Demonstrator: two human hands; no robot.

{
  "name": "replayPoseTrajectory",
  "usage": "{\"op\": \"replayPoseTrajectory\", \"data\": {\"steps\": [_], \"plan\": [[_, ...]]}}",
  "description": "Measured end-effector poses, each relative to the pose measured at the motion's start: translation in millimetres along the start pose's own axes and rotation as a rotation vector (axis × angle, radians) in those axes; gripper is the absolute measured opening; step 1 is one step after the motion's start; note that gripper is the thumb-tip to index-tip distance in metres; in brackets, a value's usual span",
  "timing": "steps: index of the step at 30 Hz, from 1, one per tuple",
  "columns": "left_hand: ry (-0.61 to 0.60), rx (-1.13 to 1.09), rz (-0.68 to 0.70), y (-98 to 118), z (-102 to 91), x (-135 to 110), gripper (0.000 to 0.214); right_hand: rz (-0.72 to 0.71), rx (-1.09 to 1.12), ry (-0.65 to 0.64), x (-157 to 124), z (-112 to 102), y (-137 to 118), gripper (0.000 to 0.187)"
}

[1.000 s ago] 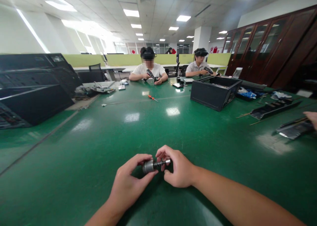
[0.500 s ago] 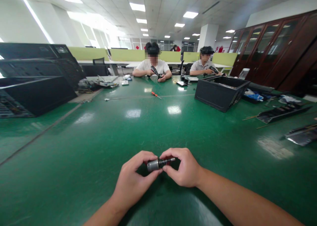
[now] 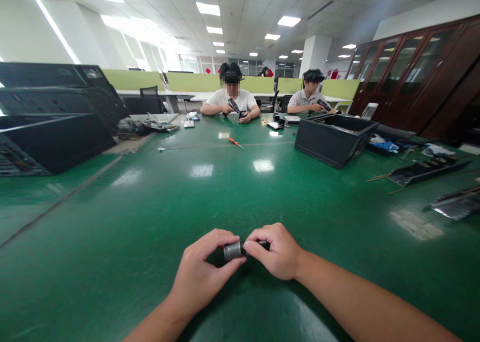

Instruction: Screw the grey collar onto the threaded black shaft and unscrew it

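Cylinder [image 3: 232, 251]: located at the near side of the green table [image 3: 187, 202], between your two hands, with its shaft [image 3: 264, 243] pointing right. Whether it is lifted off the table cannot be told.

1. Far left. A black case [image 3: 75, 144] stands well apart from your work. Leave it as it is.

2. Left hand [image 3: 202, 267]. Your fingers and thumb pinch the cylinder, fingers above and thumb below. Treat this hand as the clamp: hold the body firmly enough that it should not roll, and place your fingertips clear of the shaft end of the body.

3. Middle. A screwdriver [image 3: 235, 142] lies well beyond the cylinder, out of the working space.

4. Right hand [image 3: 279, 254]. Thumb and curled fingers grip the shaft just beside the cylinder and cover most of it; a dark length shows past the thumb. Align the shaft with the body before applying force; a sideways load could bend it or slip your grip. Apply pressure gradually. Whether you are turning, pushing or pulling cannot be told.

5. Far right. A black box [image 3: 318, 144] stands well away and leaves your right forearm unobstructed.
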State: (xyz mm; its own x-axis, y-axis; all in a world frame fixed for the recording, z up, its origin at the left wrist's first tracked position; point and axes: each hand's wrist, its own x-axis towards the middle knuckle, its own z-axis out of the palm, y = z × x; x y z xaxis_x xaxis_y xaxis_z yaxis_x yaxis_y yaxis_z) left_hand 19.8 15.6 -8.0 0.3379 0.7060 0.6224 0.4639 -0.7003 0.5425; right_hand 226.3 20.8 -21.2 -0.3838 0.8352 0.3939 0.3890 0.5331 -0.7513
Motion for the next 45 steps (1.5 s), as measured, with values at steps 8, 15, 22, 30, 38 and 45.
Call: {"op": "replayPoseTrajectory", "data": {"steps": [8,15,22,30,38,45], "plan": [[-0.001,-0.007,-0.019,-2.7,0.9,-1.9,0.019,-0.051,0.060,0.056,-1.9,-2.0,0.9,0.017],[0.012,-0.012,-0.023,-3.2,1.8,-0.4,0.019,-0.071,-0.019,0.026,-1.1,-0.8,-0.9,0.009],[0.000,-0.006,-0.030,-3.0,1.4,-1.1,0.019,-0.078,-0.028,0.039,0.2,-0.9,-0.8,0.006],[0.005,0.007,-0.001,-1.2,-0.6,-0.2,0.018,-0.092,-0.042,0.044,0.7,-1.5,-0.8,0.006],[0.012,0.013,0.006,0.2,-1.3,-0.1,0.017,-0.114,-0.097,0.032,0.5,-2.7,-0.1,0.007],[0.025,0.027,0.023,0.7,-1.3,0.0,0.018,-0.117,-0.080,0.038,0.6,-2.9,0.1,0.006]]}}
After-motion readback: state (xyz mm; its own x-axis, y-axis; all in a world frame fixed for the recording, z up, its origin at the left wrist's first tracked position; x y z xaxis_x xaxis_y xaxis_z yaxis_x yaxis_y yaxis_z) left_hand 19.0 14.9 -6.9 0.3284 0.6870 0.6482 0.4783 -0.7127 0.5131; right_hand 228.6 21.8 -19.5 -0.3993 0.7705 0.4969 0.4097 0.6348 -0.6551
